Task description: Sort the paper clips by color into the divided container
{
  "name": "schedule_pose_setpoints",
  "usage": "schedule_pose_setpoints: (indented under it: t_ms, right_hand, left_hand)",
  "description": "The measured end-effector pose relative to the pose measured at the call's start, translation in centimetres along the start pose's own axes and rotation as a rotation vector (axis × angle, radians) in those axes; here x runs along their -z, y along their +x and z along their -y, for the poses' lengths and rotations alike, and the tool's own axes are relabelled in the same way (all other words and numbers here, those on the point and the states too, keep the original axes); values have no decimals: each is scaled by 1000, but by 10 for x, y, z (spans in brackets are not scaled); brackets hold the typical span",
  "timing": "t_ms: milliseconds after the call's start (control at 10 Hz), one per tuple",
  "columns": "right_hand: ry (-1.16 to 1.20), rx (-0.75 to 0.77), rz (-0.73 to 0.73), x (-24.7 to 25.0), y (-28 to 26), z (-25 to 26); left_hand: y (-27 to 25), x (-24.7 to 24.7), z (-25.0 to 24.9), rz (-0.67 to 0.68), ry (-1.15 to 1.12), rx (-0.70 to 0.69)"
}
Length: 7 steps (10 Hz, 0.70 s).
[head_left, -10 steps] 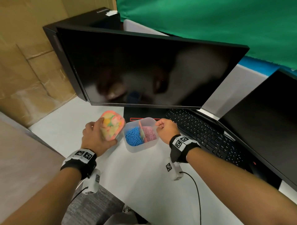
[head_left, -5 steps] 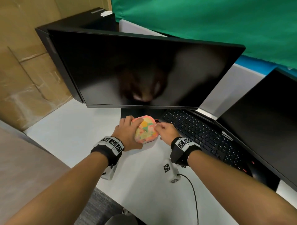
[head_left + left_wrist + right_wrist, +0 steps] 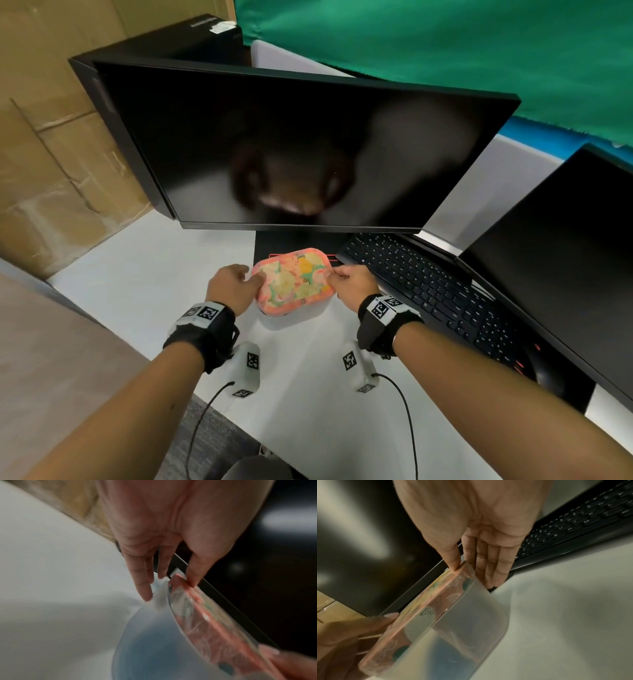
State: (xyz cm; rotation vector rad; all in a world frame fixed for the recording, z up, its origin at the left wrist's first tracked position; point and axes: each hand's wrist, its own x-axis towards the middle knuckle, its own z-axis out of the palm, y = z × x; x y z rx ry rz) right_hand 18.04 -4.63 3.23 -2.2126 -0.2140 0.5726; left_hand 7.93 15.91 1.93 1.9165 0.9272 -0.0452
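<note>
Lower centre: left hand [image 3: 233, 287] and right hand [image 3: 352, 284] are pressing thumbs on lid [image 3: 294, 281] ends, fingers straight, clasping nothing. Judging container [image 3: 310, 310] light, slippery, flexing; end walls are offering the safest hold.

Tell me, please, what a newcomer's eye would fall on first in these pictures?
The colourful peach-patterned lid sitting on the translucent container, in the middle of the white desk, draws the eye first. The left hand and right hand press it at either end, thumbs on top. Behind looms a large dark monitor; a black keyboard lies to the container's right.
</note>
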Motion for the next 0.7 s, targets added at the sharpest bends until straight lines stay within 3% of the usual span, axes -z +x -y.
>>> schedule_pose_setpoints:
  t_ms: [200, 500, 600, 700]
  right_hand:
    - [-38, -63, -41, -3, 6, -1]
    - [-29, -102, 0, -6, 5, -1]
    - [-21, -56, 32, -3, -9, -4]
    - [-149, -2, 24, 8, -49, -32]
  left_hand:
    - [5, 5, 1, 5, -220, 110]
    - [4, 3, 6, 33, -302, 116]
    - [1, 3, 3, -11, -232, 68]
    - [-21, 7, 14, -258, -41, -86]
